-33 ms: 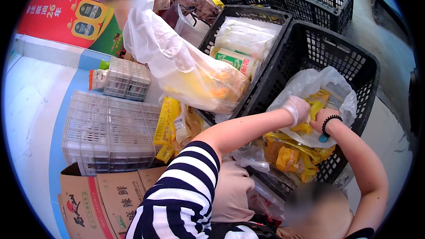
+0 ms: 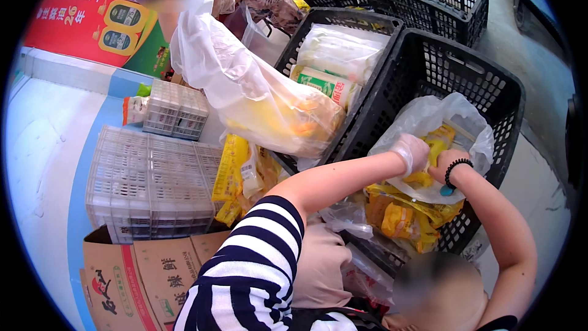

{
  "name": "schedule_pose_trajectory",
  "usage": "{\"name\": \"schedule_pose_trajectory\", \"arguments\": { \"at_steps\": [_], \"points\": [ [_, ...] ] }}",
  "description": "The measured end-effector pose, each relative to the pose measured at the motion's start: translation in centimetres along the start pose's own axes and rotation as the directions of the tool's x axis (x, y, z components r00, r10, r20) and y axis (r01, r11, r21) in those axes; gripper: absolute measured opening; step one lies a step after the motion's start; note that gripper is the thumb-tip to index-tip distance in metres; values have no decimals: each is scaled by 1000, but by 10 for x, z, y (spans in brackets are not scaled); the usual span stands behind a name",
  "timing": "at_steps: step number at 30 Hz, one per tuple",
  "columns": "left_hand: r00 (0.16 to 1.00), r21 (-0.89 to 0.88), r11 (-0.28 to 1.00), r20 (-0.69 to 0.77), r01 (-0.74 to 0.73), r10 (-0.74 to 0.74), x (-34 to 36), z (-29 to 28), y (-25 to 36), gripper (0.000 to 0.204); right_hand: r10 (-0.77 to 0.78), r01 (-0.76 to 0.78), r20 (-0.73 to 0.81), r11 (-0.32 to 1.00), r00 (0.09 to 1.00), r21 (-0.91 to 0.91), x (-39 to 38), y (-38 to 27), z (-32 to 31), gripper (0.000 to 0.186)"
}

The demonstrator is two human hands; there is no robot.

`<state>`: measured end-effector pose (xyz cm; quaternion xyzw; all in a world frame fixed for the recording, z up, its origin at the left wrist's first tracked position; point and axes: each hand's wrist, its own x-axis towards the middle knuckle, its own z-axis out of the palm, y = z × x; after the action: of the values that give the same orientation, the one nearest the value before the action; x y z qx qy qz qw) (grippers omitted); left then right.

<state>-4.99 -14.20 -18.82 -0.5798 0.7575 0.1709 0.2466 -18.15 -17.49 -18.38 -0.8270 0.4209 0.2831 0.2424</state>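
View: head
Left hand (image 2: 411,153): clear-gloved, fingers curled at a glossy yellow plastic packet (image 2: 444,134), right of the frame's centre; fingertips hidden, so I cannot tell how closed.
Right hand (image 2: 442,165): fingers curled against it; whether pinching, I cannot tell.
Around it: a crumpled, translucent white plastic bag (image 2: 422,113).
Right of frame: a rigid, rectangular black plastic crate (image 2: 453,64), walls perforated.

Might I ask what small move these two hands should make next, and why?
Perhaps gently smooth the yellow packaging: it looks bunched where the gloved left hand and the right hand come close together at the translucent bag in the black crate. Their fingertips are partly hidden.
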Motion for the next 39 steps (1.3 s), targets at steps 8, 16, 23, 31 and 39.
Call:
{"name": "schedule_pose_trajectory", "arguments": {
  "at_steps": [8,16,23,31,39],
  "points": [
    [998,-81,997,-67,-6,1,2,3,1,23,-21,12,-34,972,999,-236,21,-6,0,44],
    [995,-138,990,-100,-32,19,-1,-6,1,21,13,-24,-71,988,997,-153,32,-3,-2,33],
    [998,-84,996,-54,-22,18,0,-8,-3,20,38,-50,-81,988,996,-149,41,-1,5,30],
    [999,-83,997,-50,-3,-2,-2,-10,-6,20,90,-93,-30,986,995,-137,48,16,10,34],
    [992,-101,995,-127,-4,-9,-3,1,-10,18,86,-82,12,974,996,-210,40,5,-1,35]
  ]
}}
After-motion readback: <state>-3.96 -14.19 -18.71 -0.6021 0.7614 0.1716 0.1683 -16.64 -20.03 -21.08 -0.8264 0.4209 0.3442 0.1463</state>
